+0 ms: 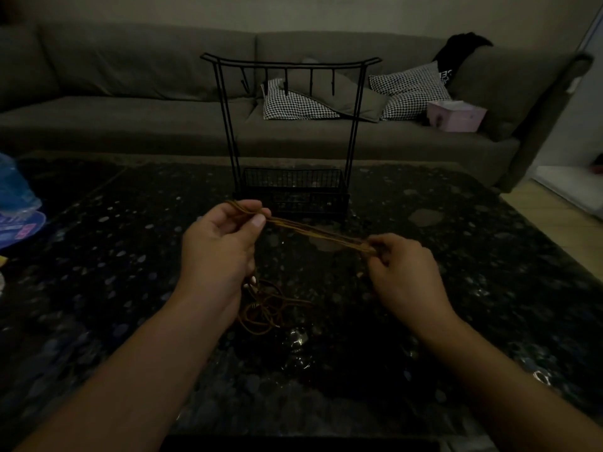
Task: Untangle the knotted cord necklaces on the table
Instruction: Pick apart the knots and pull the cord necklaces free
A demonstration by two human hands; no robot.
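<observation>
— Cords first: where do you have them?

— Stretched in the air between your two hands, above the tabletop. Several brown strands run side by side, taut, sloping down from your left hand to your right hand.

— And the grip on each side?

— Your left grip is clamped on the strands: thumb and forefinger pinch them, and a short bit of cord sticks out past the knuckles. Your right grip is curled round the other end, fingertips closed on the bundle.

— Is all of the cord up in your hands?

— No. A loose tangle of the same brown cord lies on the tabletop, just below your left wrist, looped over itself. Small pale bits show at its upper edge; you cannot tell what they are in this dim light.

— What else is around you?

— A black wire stand with hooks along its top bar and a basket at its base stands on the tabletop, just beyond your hands. Behind it is a grey sofa with checked cushions and a pink box. Blue plastic sits at the left edge.
</observation>
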